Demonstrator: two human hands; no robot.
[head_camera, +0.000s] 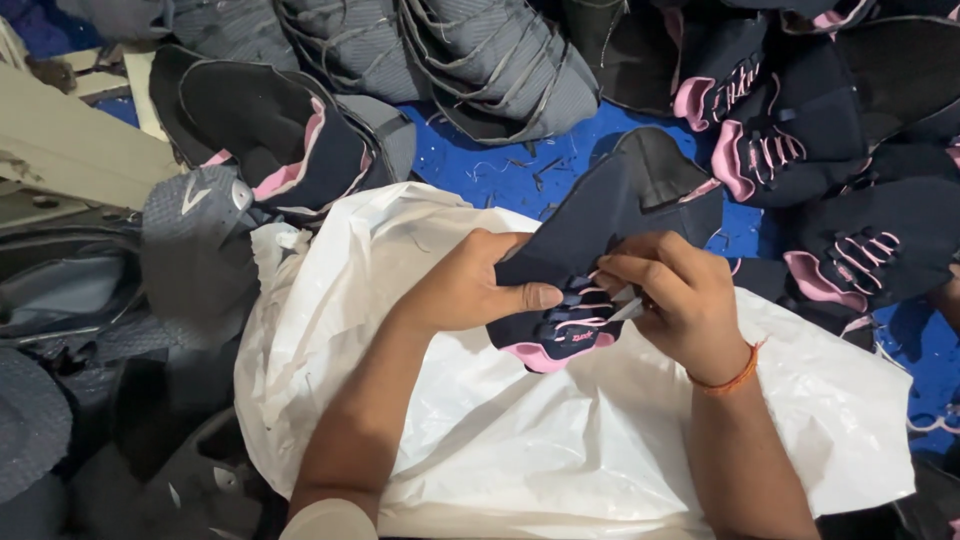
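White plastic sack (520, 440) nearest, spread across the lap area. Above it, left hand (470, 285) clamps the dark shoe upper (610, 215); right hand (680, 300) pinches a lace end (625, 310). Upper's long axis runs diagonally, pink collar near, toe far-right. Piled uppers (800, 140) crowd the blue floor (500, 160) beyond.

surface: blue floor (500, 160) | on it: shoe uppers (800, 140), white sack (560, 440)

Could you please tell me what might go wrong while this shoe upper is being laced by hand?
The pale lace tip pinched by the right hand may slip from its loop. The dark navy fabric shoe upper with pink lining, steadied only by the left hand, might slide off the white plastic sack.
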